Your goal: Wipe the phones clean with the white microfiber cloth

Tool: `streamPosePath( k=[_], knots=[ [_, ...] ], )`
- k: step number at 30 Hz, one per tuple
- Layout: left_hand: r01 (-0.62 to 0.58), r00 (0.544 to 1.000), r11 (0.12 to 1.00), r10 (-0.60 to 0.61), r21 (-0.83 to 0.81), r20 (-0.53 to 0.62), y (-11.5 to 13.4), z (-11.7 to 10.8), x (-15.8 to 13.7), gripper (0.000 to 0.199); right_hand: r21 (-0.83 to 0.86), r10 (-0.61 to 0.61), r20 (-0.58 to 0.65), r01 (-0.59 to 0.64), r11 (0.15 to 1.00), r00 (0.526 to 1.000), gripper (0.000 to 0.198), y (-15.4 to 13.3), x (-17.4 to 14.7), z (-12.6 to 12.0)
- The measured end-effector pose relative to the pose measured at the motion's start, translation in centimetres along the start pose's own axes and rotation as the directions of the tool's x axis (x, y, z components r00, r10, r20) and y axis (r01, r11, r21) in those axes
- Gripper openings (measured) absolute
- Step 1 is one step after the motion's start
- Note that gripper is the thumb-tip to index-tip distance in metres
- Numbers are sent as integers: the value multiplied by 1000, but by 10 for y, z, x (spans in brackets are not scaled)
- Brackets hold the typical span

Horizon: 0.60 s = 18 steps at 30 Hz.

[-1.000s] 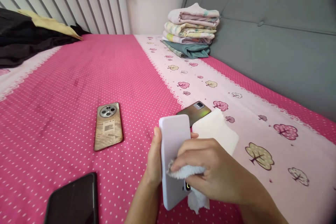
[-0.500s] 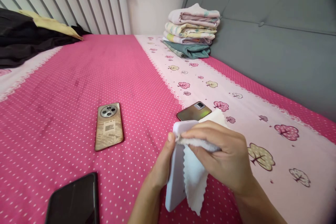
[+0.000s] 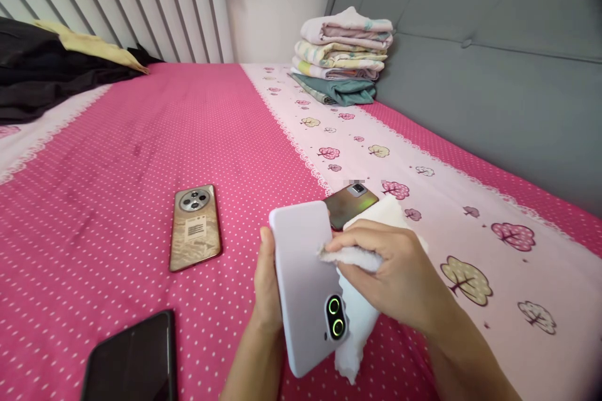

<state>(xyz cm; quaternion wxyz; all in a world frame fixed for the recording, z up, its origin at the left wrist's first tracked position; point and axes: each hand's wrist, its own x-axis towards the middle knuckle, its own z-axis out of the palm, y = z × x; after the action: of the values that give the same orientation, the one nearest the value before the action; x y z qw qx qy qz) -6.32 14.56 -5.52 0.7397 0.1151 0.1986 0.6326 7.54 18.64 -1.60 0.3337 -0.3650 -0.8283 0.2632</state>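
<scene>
A pale lilac smartphone (image 3: 303, 276) is tilted up in my left hand (image 3: 269, 285), its back and two ringed camera lenses facing me. My left thumb lies along the phone's left edge; the other fingers are hidden behind it. Pinched in my right hand (image 3: 392, 266) is a white cloth (image 3: 360, 319) with a wavy edge. A bunched corner of it, slightly grey at the tip, is at the phone's right side. The rest of the cloth hangs below and behind my right fingers.
A gold phone (image 3: 196, 232) with a round camera ring and a label lies to the left. Nearer is a black phone (image 3: 134, 360); a brownish phone (image 3: 350, 203) lies beyond my hands. Folded fabrics (image 3: 343, 53) are stacked by the grey headboard (image 3: 493, 75). Dark clothing (image 3: 42, 69) lies far left.
The lilac phone has turned from edge-on so its back and cameras now show. My left hand has shifted left with it, while the right hand keeps the cloth against its edge area.
</scene>
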Motion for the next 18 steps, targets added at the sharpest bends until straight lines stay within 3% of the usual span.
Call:
streamPosePath(
  k=[5,8,11,14,18],
  knots=[
    [-35,997,999,34,12,67,4,2,2,73,17,-2,316,-3,1000,949,35,-4,-7,-3],
    [-36,995,999,36,4,89,5,-1,3,72,23,-30,385,23,999,922,39,-5,-8,-3],
    [-28,994,999,30,-20,101,4,-4,4,71,27,-52,305,46,999,951,37,-4,-6,-2],
    [2,995,999,2,-43,96,2,-5,4,66,11,-85,94,84,996,992,36,-2,-3,0],
    [61,997,997,-59,-45,44,-1,-4,1,57,-69,-103,-181,92,993,978,31,-1,3,2]
  ],
)
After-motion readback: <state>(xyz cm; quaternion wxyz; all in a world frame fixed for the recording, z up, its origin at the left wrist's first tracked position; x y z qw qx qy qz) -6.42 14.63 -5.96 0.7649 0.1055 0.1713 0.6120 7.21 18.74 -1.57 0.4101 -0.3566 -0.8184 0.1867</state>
